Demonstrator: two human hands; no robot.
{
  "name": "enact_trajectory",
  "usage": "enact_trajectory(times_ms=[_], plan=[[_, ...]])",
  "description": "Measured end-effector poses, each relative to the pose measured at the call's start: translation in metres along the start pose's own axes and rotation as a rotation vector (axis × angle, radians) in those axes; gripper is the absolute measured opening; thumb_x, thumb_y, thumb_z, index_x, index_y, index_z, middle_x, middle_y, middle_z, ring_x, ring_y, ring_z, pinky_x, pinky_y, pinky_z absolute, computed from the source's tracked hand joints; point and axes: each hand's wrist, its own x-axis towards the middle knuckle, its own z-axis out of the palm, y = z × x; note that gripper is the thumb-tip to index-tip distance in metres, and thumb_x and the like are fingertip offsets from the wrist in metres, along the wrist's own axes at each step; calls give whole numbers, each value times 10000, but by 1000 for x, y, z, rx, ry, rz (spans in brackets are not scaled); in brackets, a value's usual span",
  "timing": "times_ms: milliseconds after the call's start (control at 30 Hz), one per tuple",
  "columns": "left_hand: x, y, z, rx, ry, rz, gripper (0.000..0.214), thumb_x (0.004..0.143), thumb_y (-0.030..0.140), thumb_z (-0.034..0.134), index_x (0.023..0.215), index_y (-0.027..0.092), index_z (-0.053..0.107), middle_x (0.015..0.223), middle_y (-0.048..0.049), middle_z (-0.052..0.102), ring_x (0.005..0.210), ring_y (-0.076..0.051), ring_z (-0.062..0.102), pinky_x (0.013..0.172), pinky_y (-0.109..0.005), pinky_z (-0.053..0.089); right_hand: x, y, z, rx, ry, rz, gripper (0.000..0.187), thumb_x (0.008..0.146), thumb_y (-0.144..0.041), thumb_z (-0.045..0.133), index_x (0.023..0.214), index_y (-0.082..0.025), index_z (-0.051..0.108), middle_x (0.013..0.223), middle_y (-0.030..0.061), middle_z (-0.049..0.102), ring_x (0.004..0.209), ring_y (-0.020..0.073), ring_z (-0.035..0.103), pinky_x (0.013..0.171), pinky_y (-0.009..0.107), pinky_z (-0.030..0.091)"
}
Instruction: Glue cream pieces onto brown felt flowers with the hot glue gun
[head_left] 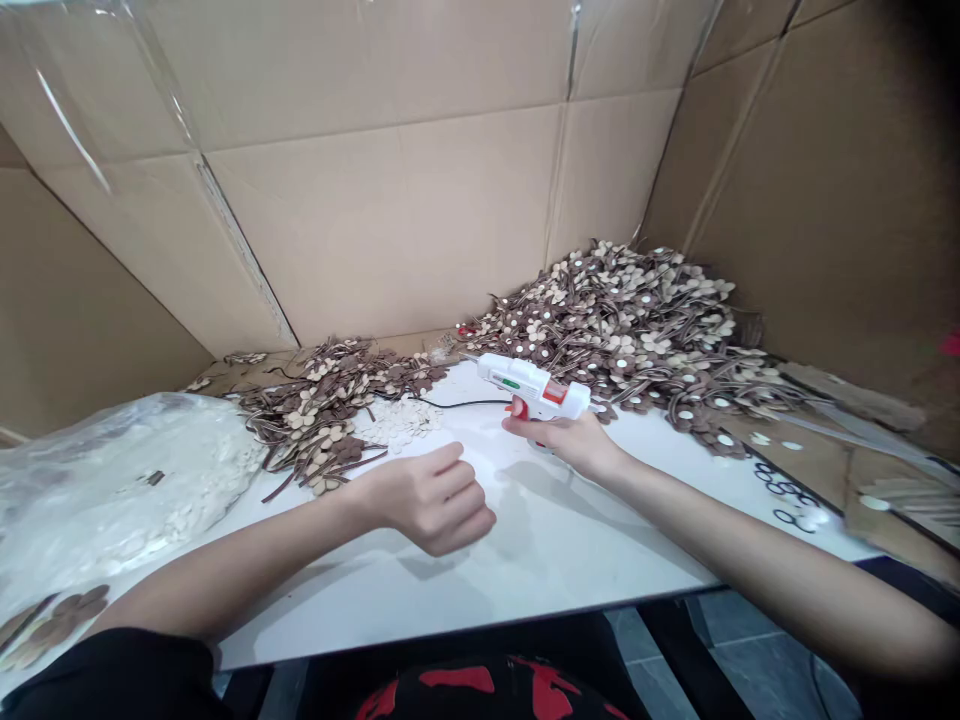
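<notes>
A white hot glue gun [525, 380] with a red trigger is held in my right hand [574, 440], its nozzle pointing left over the white table [540, 560]. My left hand [439, 500] is closed in a fist low over the tabletop, its knuckles facing me. Whatever is inside those fingers, if anything, stays hidden. Just beyond the fist lie small white discs [401, 420] in a loose heap. Beside them spreads a pile of brown and beige felt flowers [322, 400] with strip-like stems.
A larger heap of felt flowers, many with white dots [622, 320], fills the back right. At left lies a clear plastic bag [135, 490] of white pieces. Black rings [784, 490] sit near the right edge. Cardboard walls [420, 220] enclose the back and sides.
</notes>
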Motion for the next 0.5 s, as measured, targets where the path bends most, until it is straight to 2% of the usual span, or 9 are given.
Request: enact_trajectory(times_ms=[67,167,300,400,433,500], plan=[[-10,-9,6,73,65,-7,186,796,195,554,617,176,507,626,7,531,597,-127,523,637,-326,515,0,1,-1,-4,0,-4,253,606,-303,689,684,-188,478,634,-45,470,533,89,401,503,245,320],[-25,-24,14,96,235,2,60,780,164,556,742,208,544,771,32,580,769,-124,577,761,-306,539,1,2,-1,-22,-5,-9,237,613,-290,678,687,-185,479,635,-44,474,532,89,406,500,243,322],[-30,-29,11,-106,371,48,267,742,100,577,861,334,533,818,123,591,735,-56,602,676,-150,543,2,2,-2,-63,12,-17,230,608,-283,678,682,-185,483,628,-48,475,528,90,411,508,245,331],[-20,-23,-7,-216,313,-123,272,762,152,580,939,356,541,872,99,619,759,-74,618,653,-150,540,3,3,-2,-64,11,-10,233,605,-288,678,686,-184,487,647,-40,491,546,97,429,520,248,341],[-17,-22,-13,-225,255,-179,263,773,170,571,971,340,543,894,74,628,780,-94,623,661,-177,543,3,4,-2,-60,6,-10,231,606,-290,676,688,-183,489,653,-37,497,558,102,439,524,248,344],[-13,-20,-22,-205,118,-184,237,792,173,552,1001,286,554,900,23,643,738,-116,624,592,-212,533,4,5,-2,-59,-3,-16,222,608,-290,673,687,-182,495,659,-31,509,582,111,457,531,248,352]])
